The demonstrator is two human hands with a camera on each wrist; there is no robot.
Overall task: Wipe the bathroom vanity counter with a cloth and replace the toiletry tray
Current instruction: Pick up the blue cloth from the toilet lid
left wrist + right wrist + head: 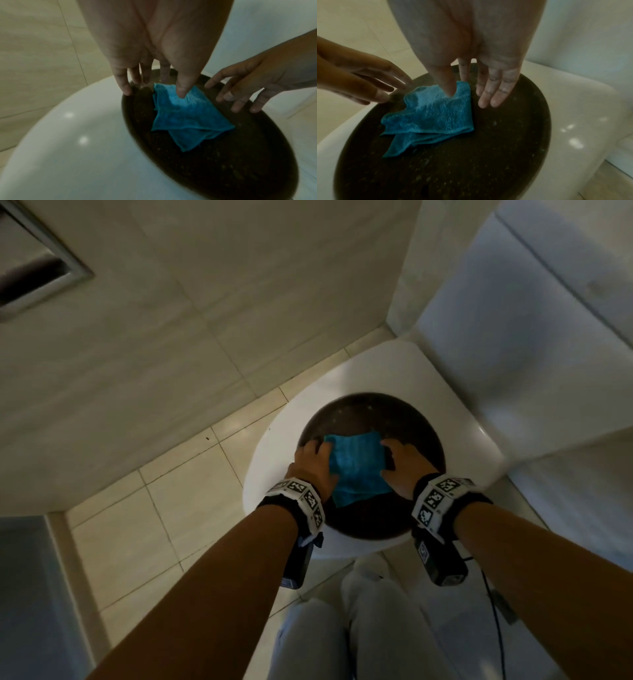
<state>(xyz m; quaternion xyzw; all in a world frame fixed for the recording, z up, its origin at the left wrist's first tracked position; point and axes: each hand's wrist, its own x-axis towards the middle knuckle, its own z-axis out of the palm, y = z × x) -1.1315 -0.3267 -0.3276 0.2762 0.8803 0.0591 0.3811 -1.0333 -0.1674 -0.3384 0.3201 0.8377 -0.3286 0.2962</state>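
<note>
A folded blue cloth [356, 467] [185, 119] [433, 116] lies on a dark, speckled round tray [373, 412] [223, 162] [471, 169]. The tray sits on a white toilet lid [342, 378]. My left hand [315, 463] [150, 86] is at the cloth's left far corner. Its thumb presses the cloth and its fingers point straight down at the tray. My right hand [404, 463] [467, 97] mirrors it at the right far corner, thumb on the cloth, straight fingers touching the tray beside it.
The white toilet tank [513, 320] rises behind the lid at right. Beige floor tiles [144, 525] spread to the left, with a tiled wall above and a recessed metal holder [34, 258] at top left. My light trousers [359, 628] and a black cable [493, 594] are below.
</note>
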